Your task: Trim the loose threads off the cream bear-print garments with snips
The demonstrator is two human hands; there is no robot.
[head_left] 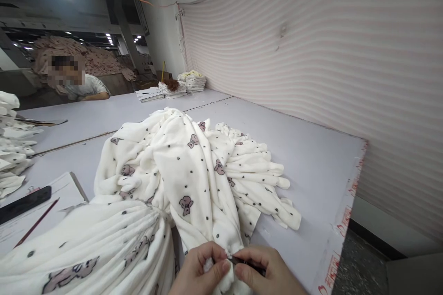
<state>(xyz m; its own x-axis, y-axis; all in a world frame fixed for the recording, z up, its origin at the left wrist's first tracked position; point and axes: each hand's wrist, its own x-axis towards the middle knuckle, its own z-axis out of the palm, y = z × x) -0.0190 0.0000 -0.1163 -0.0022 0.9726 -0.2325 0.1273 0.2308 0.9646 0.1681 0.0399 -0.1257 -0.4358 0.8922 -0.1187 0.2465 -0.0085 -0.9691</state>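
A heap of white fleece garments (180, 166) printed with small pink bears and dark hearts lies on the grey table (311, 156). At the bottom edge my left hand (200, 272) pinches a fold of the fleece near its hem. My right hand (266, 272) is closed round a small dark tool (247, 263) whose tip touches the fabric where the left fingers hold it. Both hands meet at that spot, close to the table's near edge.
A clipboard with paper (51, 203), a red pencil (36, 223) and a black flat object (24, 203) lie at left. White fabric stacks (10, 147) sit far left, more stacks (183, 84) at the back. Another person (79, 85) leans on the far table. Striped cloth (328, 55) hangs on the right.
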